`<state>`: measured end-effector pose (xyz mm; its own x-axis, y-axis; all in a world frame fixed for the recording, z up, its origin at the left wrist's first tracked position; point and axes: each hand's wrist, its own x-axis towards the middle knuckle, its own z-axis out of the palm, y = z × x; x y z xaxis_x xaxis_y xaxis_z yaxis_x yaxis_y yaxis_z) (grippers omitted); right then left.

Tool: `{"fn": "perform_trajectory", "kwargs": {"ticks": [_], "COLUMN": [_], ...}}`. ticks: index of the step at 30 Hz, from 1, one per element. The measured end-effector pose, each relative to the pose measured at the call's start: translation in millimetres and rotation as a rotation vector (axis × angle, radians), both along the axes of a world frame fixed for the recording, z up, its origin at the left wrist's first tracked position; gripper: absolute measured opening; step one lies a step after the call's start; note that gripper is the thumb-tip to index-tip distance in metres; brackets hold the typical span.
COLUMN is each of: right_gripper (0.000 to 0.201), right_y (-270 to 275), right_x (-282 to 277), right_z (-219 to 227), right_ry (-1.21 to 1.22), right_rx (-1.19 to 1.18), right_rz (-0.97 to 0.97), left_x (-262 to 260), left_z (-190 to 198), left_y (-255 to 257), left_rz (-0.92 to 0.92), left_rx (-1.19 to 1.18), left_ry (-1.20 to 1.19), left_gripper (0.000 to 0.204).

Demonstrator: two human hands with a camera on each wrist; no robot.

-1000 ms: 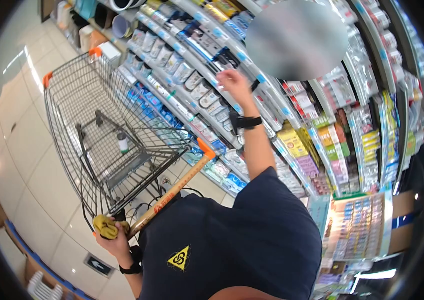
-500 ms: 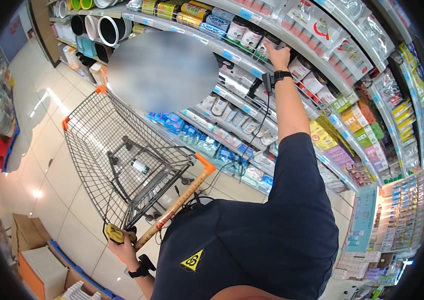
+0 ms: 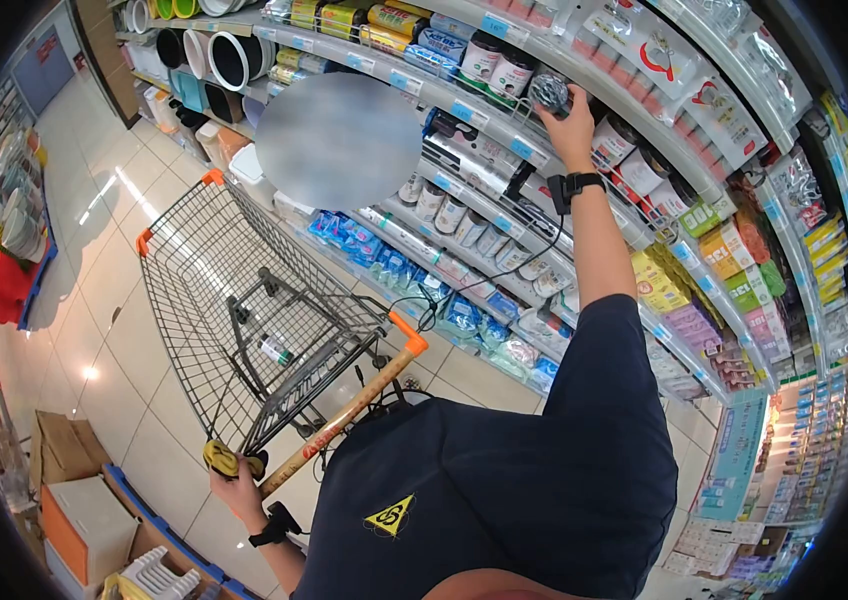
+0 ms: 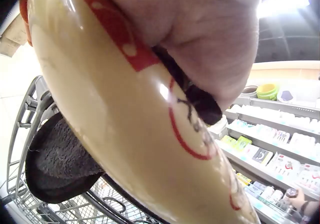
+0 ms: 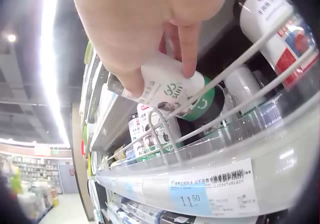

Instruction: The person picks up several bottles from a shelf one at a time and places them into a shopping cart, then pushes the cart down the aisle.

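Observation:
With curled fingers and thumb, my right hand (image 3: 574, 125) grips a white canister (image 5: 172, 86) with a green band and dark ends. The canister tilts over the shelf's wire rail (image 5: 210, 86) in the right wrist view; its dark round end faces up in the head view. Matching canisters (image 3: 496, 68) stand beside it on the shelf. Down at the cart handle's left end, my left hand (image 3: 234, 485) holds a soft yellow-and-black cloth item (image 3: 219, 458). Its black fuzzy side shows behind the pale handle (image 4: 125, 104) in the left wrist view, where most fingers are hidden.
The wire shopping cart (image 3: 159, 300) stands on the tiled floor, left of the shelves, with a small white-and-green bottle (image 3: 274, 350) inside. Blue packs (image 3: 394, 268) fill the lower shelf. Boxes (image 3: 92, 520) sit at lower left. A cable (image 3: 504, 268) hangs from my right wrist.
My right hand has gone from in front of the middle shelves to the upper shelf, grasped the canister and tilted it up. The left hand stays at the cart handle with the yellow-and-black item.

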<state>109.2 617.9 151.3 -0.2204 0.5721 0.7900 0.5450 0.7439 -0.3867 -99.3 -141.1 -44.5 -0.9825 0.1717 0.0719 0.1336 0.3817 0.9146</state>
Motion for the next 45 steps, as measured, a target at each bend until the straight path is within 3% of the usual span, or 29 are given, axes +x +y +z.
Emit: {"fn": "perform_trajectory", "kwargs": {"ticks": [3, 5, 7, 11, 13, 15, 19, 21, 23, 26, 29, 35, 37, 39, 41, 43, 45], "right_gripper": [0.061, 0.061, 0.063, 0.064, 0.066, 0.067, 0.063, 0.059, 0.054, 0.043, 0.036, 0.024, 0.023, 0.022, 0.022, 0.021, 0.026], "right_y": [-38.7, -58.5, -102.5, -197.5, -226.9, -251.1, -320.7, -331.6, -336.1, -327.4, -293.7, -200.5, -167.4, -120.4, -73.8, -22.7, 21.9], "right_x": [-3.2, -6.5, -24.0, -73.6, -102.9, -128.3, -161.4, -174.2, -177.9, -175.8, -163.4, -112.6, -95.4, -75.8, -61.7, -50.7, -45.3], "right_z": [13.4, 17.8, 22.9, 4.1, -29.5, -78.9, -106.7, -131.0, -146.9, -149.7, -144.4, -93.2, -57.4, -26.0, -1.8, 15.1, 14.4], "right_ry": [-0.150, -0.184, -0.184, -0.245, -0.310, -0.380, -0.725, -0.971, -1.007, -0.917, -0.750, -0.435, -0.379, -0.262, 0.028, 0.259, 0.297], "right_rx": [0.168, 0.322, 0.329, -0.065, -0.391, -0.755, -0.606, -0.447, -0.428, -0.710, -0.747, -0.697, -0.437, -0.336, -0.328, -0.295, -0.307], "right_rz": [-0.032, 0.113, 0.206, 0.501, 0.735, 0.889, 0.943, 0.927, 0.985, 1.038, 0.990, 0.654, 0.482, 0.379, 0.222, 0.203, 0.091], "left_x": [1.3, -0.8, -1.8, -2.9, -1.3, -3.3, -3.6, -2.2, -1.9, -1.3, -2.9, -2.0, -7.7, -5.3, -4.3, -1.7, 2.1], "left_z": [10.8, 2.5, 7.2, 0.9, 8.5, 27.0, 17.8, 17.6, 17.8, 15.7, 11.3, 19.4, 7.3, -5.0, -3.4, -1.3, 8.8], "left_y": [3.7, -4.3, -0.8, 2.0, 3.3, 5.0, 1.1, 0.4, -2.3, -4.6, -5.6, -4.5, -11.7, -6.9, -1.5, -0.1, -8.8], "left_rz": [-0.015, -0.007, -0.032, -0.004, 0.009, -0.042, -0.059, -0.052, -0.062, -0.053, -0.061, -0.070, -0.142, -0.052, -0.040, -0.075, -0.083], "left_rx": [-0.042, -0.115, -0.134, -0.014, -0.218, -0.209, -0.101, -0.091, -0.091, -0.087, -0.093, -0.187, -0.191, -0.086, -0.076, -0.116, -0.194], "left_ry": [-0.009, 0.001, 0.027, 0.033, 0.158, 0.055, 0.083, 0.081, 0.063, 0.075, 0.075, 0.046, -0.025, 0.039, 0.100, 0.104, 0.103], "left_gripper": [0.022, 0.023, 0.027, 0.030, 0.030, 0.032, 0.036, 0.038, 0.039, 0.041, 0.042, 0.041, 0.040, 0.038, 0.034, 0.034, 0.033]}}
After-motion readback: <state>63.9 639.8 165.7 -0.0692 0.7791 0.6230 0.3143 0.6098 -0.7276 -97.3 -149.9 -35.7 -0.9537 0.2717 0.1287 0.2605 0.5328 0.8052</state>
